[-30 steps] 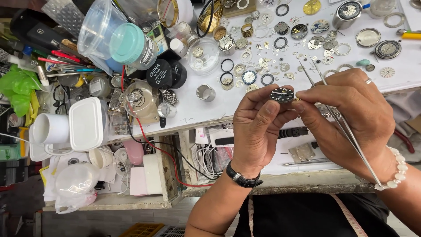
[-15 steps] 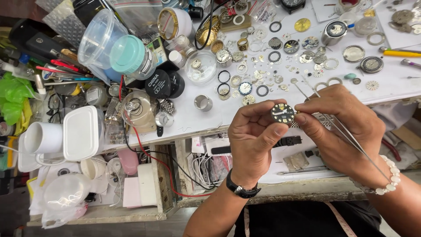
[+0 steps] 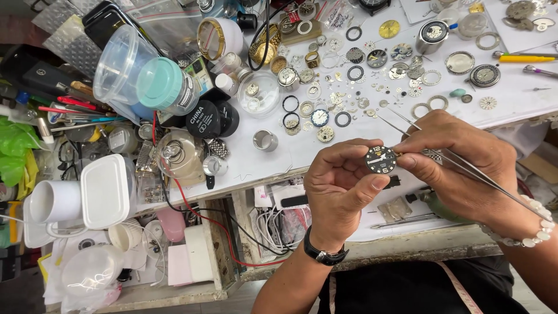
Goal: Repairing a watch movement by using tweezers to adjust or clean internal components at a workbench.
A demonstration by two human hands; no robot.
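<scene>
Left hand: fingertips closed on small round black watch dial.
Right hand: pinches dial's edge, long steel tweezers tucked in grip.
Advice: hold by rim only; keep tweezer tips off face.

A cluttered white workbench stands over an open lower shelf, evenly lit.

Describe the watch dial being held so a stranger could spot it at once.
Start at the white workbench, then drop to the two hands below its front edge. Between the left hand and right hand sits the black round dial, the only one lifted off the bench, unlike the loose dials lying flat.
</scene>
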